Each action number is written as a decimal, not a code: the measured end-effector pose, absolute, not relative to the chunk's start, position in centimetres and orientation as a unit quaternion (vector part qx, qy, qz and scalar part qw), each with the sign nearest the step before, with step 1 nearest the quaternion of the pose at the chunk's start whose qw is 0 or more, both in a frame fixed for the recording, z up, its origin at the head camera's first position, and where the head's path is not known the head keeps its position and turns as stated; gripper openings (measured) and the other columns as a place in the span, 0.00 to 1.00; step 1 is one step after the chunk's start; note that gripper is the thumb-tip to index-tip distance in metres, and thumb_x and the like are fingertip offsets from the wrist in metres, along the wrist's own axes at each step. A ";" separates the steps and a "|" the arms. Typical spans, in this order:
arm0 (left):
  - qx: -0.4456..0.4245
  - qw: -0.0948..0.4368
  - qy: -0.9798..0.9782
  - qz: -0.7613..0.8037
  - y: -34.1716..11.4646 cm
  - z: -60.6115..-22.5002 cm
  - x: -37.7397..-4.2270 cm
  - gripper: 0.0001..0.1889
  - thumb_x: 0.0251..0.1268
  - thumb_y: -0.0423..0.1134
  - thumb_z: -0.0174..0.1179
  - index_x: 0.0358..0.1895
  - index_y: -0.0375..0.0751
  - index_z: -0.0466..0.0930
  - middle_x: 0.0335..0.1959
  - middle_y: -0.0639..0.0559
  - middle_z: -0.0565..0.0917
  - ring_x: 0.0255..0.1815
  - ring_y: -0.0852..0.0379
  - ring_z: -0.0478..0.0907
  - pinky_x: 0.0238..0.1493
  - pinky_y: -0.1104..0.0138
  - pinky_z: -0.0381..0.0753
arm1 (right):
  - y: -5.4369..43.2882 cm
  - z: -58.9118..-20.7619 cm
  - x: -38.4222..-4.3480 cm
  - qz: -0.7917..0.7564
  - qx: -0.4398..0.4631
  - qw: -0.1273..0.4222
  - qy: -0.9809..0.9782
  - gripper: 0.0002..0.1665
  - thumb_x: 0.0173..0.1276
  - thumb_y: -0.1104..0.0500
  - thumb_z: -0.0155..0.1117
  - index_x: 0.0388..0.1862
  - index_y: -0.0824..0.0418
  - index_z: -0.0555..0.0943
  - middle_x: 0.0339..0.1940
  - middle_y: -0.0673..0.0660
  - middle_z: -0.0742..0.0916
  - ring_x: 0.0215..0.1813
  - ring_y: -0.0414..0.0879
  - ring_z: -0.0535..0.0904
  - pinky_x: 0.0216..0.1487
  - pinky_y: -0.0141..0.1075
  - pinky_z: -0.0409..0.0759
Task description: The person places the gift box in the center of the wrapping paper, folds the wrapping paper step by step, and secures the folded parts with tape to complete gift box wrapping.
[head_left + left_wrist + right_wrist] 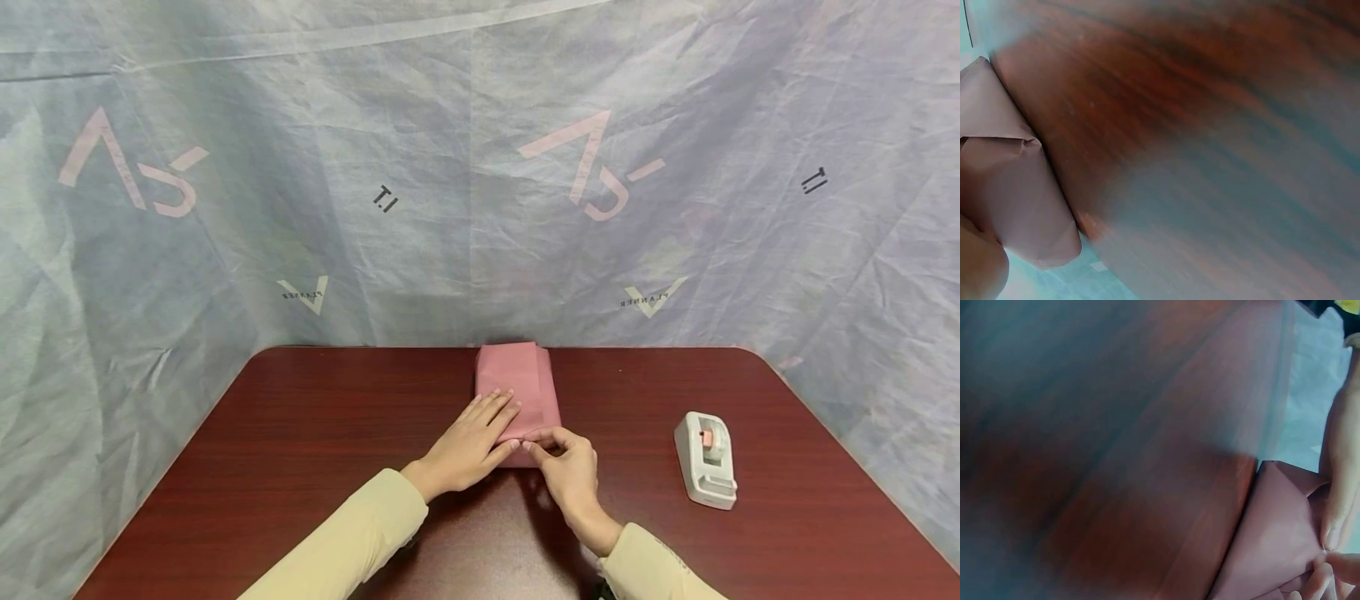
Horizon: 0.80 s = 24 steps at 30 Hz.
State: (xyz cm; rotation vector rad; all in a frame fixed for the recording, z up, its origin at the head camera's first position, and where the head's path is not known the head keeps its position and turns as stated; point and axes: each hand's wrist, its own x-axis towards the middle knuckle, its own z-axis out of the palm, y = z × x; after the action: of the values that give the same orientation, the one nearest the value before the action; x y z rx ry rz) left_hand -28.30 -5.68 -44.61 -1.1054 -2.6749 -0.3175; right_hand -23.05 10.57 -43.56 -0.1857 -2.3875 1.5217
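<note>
Your left hand is flat on the pink package, middle of the table, and your right hand pinches its near end (hard to say how much you've caught). Tape dispenser sits off right.

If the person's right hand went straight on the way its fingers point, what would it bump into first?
Beyond the pink package it already touches, the right hand would probably meet the left hand at its thumb. Whether they touch yet is hard to tell.
</note>
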 end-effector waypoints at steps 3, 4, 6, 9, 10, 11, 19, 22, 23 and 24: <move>-0.377 0.115 -0.913 -0.108 -5.7 -44.6 -28.3 0.29 0.71 0.55 0.36 0.70 0.42 0.56 0.72 0.47 0.54 0.74 0.51 0.48 0.72 0.56 0.47 | 10.7 -43.5 -23.0 0.557 -0.054 0.147 -0.816 0.03 0.51 0.64 0.71 0.27 0.58 0.85 0.22 0.54 0.85 0.24 0.36 0.76 0.25 0.26 0.73; -0.377 0.115 -0.913 -0.108 -5.7 -44.6 -28.3 0.29 0.71 0.55 0.36 0.70 0.42 0.56 0.72 0.47 0.54 0.74 0.51 0.48 0.72 0.56 0.47 | 10.7 -43.4 -23.0 0.566 -0.053 0.146 -0.810 0.04 0.51 0.64 0.70 0.27 0.59 0.85 0.23 0.55 0.85 0.24 0.36 0.76 0.25 0.26 0.73; -0.378 0.116 -0.912 -0.108 -5.7 -44.7 -28.3 0.30 0.71 0.55 0.36 0.70 0.42 0.56 0.72 0.46 0.54 0.74 0.51 0.48 0.72 0.56 0.47 | 10.8 -43.4 -22.9 0.583 -0.050 0.146 -0.798 0.04 0.51 0.66 0.70 0.26 0.60 0.84 0.24 0.57 0.85 0.25 0.36 0.76 0.26 0.26 0.73; -0.379 0.118 -0.912 -0.106 -5.7 -44.7 -28.4 0.30 0.71 0.55 0.36 0.69 0.42 0.56 0.72 0.46 0.55 0.74 0.51 0.49 0.72 0.56 0.47 | 10.7 -43.3 -22.9 0.594 -0.047 0.149 -0.789 0.04 0.51 0.66 0.70 0.27 0.61 0.84 0.25 0.58 0.85 0.24 0.37 0.76 0.25 0.26 0.73; -0.379 0.120 -0.912 -0.105 -5.8 -44.7 -28.4 0.30 0.71 0.55 0.36 0.69 0.42 0.56 0.72 0.47 0.55 0.73 0.51 0.49 0.72 0.56 0.47 | 10.6 -43.3 -22.9 0.594 -0.047 0.151 -0.789 0.04 0.51 0.65 0.70 0.27 0.61 0.84 0.24 0.58 0.85 0.24 0.37 0.76 0.25 0.26 0.73; -0.378 0.120 -0.912 -0.104 -5.8 -44.8 -28.4 0.30 0.71 0.55 0.36 0.69 0.42 0.56 0.72 0.47 0.55 0.73 0.51 0.49 0.72 0.56 0.47 | 10.6 -43.3 -22.9 0.588 -0.047 0.153 -0.793 0.04 0.51 0.64 0.70 0.27 0.60 0.84 0.24 0.57 0.85 0.24 0.37 0.76 0.25 0.26 0.73; -0.378 0.116 -0.913 -0.103 -5.7 -44.8 -28.4 0.30 0.71 0.55 0.35 0.70 0.43 0.55 0.72 0.47 0.54 0.74 0.51 0.48 0.72 0.56 0.47 | 10.2 -43.5 -22.9 0.537 -0.073 0.173 -0.822 0.03 0.52 0.61 0.70 0.28 0.57 0.84 0.21 0.53 0.84 0.20 0.35 0.73 0.22 0.27 0.71; -0.377 0.119 -0.913 -0.103 -5.7 -44.7 -28.4 0.29 0.71 0.55 0.36 0.70 0.43 0.56 0.72 0.47 0.54 0.74 0.50 0.48 0.72 0.56 0.47 | 10.0 -43.4 -22.9 0.525 -0.083 0.175 -0.829 0.03 0.53 0.60 0.70 0.28 0.55 0.84 0.21 0.52 0.84 0.19 0.35 0.73 0.21 0.29 0.70; -0.377 0.119 -0.913 -0.102 -5.7 -44.7 -28.4 0.29 0.71 0.55 0.36 0.70 0.43 0.56 0.72 0.47 0.54 0.74 0.50 0.48 0.72 0.56 0.47 | 9.9 -43.4 -22.9 0.519 -0.087 0.175 -0.832 0.03 0.53 0.59 0.70 0.28 0.54 0.84 0.21 0.51 0.85 0.19 0.35 0.73 0.20 0.29 0.70; -0.377 0.120 -0.913 -0.102 -5.7 -44.7 -28.4 0.29 0.71 0.55 0.36 0.69 0.43 0.56 0.72 0.47 0.55 0.74 0.50 0.48 0.72 0.56 0.47 | 9.9 -43.4 -22.9 0.514 -0.091 0.175 -0.835 0.03 0.52 0.59 0.70 0.28 0.53 0.84 0.21 0.51 0.85 0.19 0.35 0.73 0.20 0.30 0.70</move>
State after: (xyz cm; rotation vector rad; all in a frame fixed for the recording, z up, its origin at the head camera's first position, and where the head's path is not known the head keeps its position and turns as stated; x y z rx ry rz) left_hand -28.37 -5.69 -44.71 -1.1015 -2.6673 -0.2988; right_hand -22.93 9.92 -43.37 -0.2575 -2.3661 1.4557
